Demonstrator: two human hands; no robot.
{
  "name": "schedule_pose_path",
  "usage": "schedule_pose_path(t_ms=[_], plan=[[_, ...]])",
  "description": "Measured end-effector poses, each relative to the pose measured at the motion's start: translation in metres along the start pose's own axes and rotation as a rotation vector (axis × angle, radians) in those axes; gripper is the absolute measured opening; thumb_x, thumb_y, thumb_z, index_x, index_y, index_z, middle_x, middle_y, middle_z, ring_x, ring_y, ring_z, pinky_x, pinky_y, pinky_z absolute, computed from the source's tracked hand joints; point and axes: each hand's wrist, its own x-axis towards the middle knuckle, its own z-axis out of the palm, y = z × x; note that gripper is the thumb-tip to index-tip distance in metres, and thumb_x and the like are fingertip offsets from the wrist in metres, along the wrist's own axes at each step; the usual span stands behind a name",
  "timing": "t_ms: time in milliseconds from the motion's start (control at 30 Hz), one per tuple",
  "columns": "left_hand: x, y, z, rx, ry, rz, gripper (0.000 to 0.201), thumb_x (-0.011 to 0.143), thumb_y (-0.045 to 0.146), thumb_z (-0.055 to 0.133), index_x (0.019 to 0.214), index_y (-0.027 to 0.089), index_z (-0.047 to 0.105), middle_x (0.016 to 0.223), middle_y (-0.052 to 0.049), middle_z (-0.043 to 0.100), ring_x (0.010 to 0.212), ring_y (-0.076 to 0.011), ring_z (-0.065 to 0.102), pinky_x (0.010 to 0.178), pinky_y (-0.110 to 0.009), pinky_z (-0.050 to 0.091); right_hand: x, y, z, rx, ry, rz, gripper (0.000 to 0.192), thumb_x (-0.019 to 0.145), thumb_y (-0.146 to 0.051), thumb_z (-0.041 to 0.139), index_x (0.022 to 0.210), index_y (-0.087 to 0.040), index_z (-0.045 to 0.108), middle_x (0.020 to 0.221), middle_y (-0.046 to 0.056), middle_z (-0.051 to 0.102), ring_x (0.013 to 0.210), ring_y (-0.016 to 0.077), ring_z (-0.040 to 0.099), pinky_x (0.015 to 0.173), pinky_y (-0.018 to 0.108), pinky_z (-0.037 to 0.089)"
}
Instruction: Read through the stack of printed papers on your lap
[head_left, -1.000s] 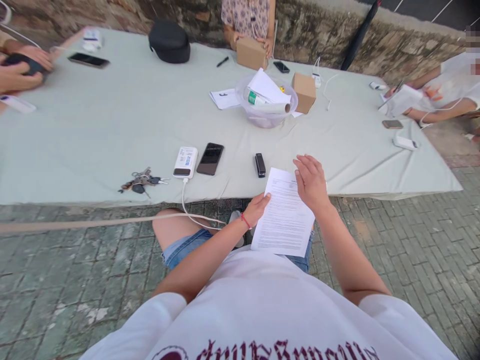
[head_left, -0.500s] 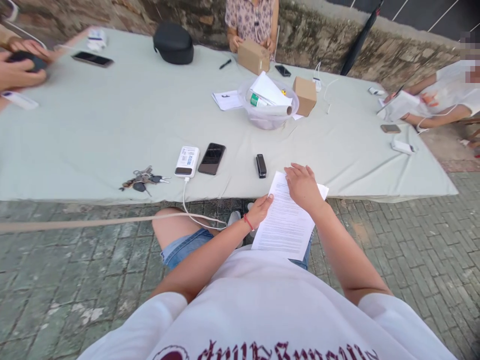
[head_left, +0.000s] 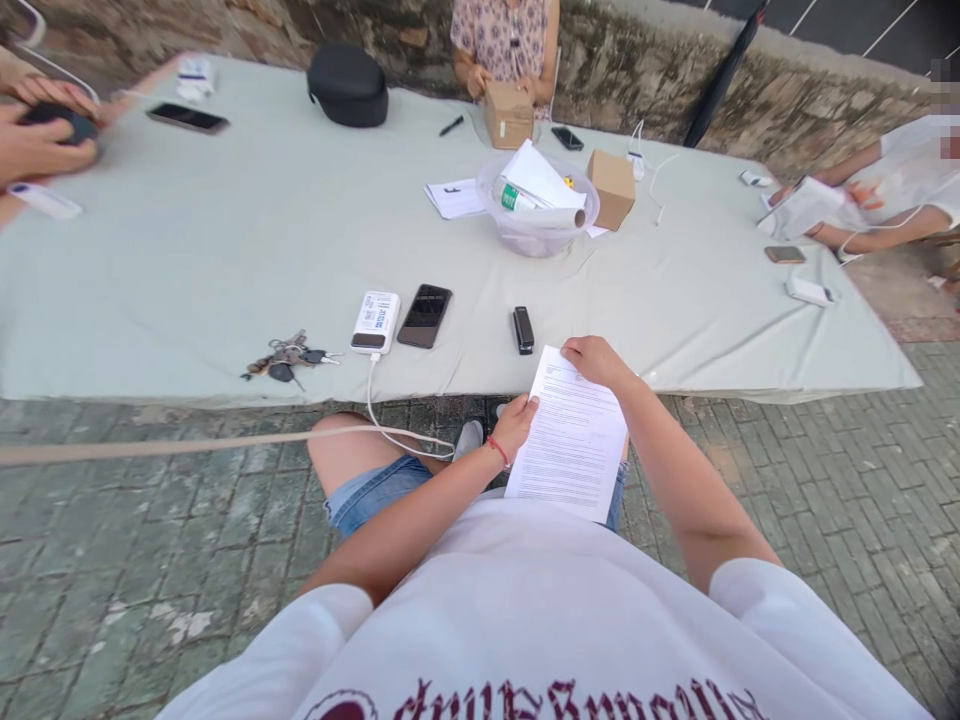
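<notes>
Printed paper [head_left: 570, 440], white with lines of small text, is held over my lap at the near edge of the table. My left hand [head_left: 515, 424], with a red string on the wrist, pinches its left edge. At the top edge, my right hand [head_left: 596, 360] is closed on the paper near the upper corner. Whether it is one sheet or more I cannot tell. Just beyond the paper lies a black stapler [head_left: 523, 330]. A dark phone [head_left: 425, 316] and a white power bank [head_left: 375, 322] with a cable are further left.
Keys [head_left: 291, 357] lie near the table's front edge. A clear plastic bowl [head_left: 536, 240] holding papers and a roll stands mid-table beside a cardboard box [head_left: 611, 188]. A black case [head_left: 347, 85] sits at the back. Other people are at the far side, left and right.
My right hand has gone from spread fingers over the paper to gripping its top edge. The paper's right corner no longer sticks out past that hand. My left hand keeps its hold.
</notes>
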Motion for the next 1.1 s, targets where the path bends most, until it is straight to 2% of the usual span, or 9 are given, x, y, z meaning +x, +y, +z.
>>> schedule_pose_path(t_ms=[100,200,467,733,967,1100], plan=[[-0.004,-0.017,-0.010,0.027,0.050,-0.029,0.046,0.078,0.063,0.072,0.084,0.017,0.071,0.086,-0.006,0.074,0.085,-0.0239,0.065,0.084,-0.036,0.048,0.026,0.006,0.018,0.029,-0.098,-0.030,0.028,0.100,-0.025,0.047,0.089,-0.018,0.072,0.099,0.007,0.076,0.088,0.0199,0.064,0.078,0.026,0.044],[-0.004,-0.025,-0.019,-0.017,0.078,-0.048,0.048,0.076,0.062,0.073,0.089,0.016,0.072,0.089,-0.008,0.076,0.088,-0.0249,0.066,0.086,-0.037,0.048,0.042,0.010,0.035,0.050,-0.141,-0.044,0.027,0.099,-0.026,0.048,0.087,-0.019,0.072,0.096,0.006,0.075,0.084,0.0190,0.063,0.075,0.025,0.044],[0.005,-0.039,-0.029,-0.099,0.159,-0.133,0.048,0.069,0.060,0.079,0.085,0.015,0.070,0.090,-0.009,0.077,0.093,-0.0276,0.068,0.092,-0.041,0.048,0.052,0.028,0.057,0.090,-0.160,0.026,0.023,0.094,-0.029,0.054,0.086,-0.019,0.073,0.089,0.004,0.074,0.078,0.0170,0.061,0.072,0.024,0.046],[0.015,-0.036,-0.021,-0.252,0.193,-0.244,0.047,0.066,0.055,0.085,0.085,0.015,0.069,0.086,-0.007,0.076,0.086,-0.0246,0.069,0.090,-0.042,0.050,0.078,0.027,0.056,0.080,-0.161,0.053,0.023,0.092,-0.022,0.051,0.086,-0.018,0.073,0.093,0.004,0.074,0.078,0.0153,0.060,0.070,0.023,0.045],[-0.002,-0.039,-0.021,-0.153,0.165,-0.229,0.030,0.075,0.047,0.077,0.076,0.018,0.067,0.085,-0.006,0.074,0.088,-0.0230,0.068,0.091,-0.039,0.050,0.091,0.028,0.045,0.093,-0.191,0.082,0.025,0.091,-0.020,0.050,0.093,-0.016,0.075,0.095,0.006,0.076,0.081,0.0169,0.064,0.070,0.024,0.046],[-0.010,-0.047,-0.017,-0.105,0.156,-0.242,0.029,0.078,0.046,0.075,0.074,0.019,0.067,0.085,-0.007,0.074,0.087,-0.0234,0.067,0.090,-0.039,0.050,0.093,0.028,0.041,0.090,-0.210,0.091,0.025,0.091,-0.020,0.051,0.094,-0.017,0.075,0.096,0.007,0.076,0.080,0.0177,0.065,0.071,0.025,0.046]])
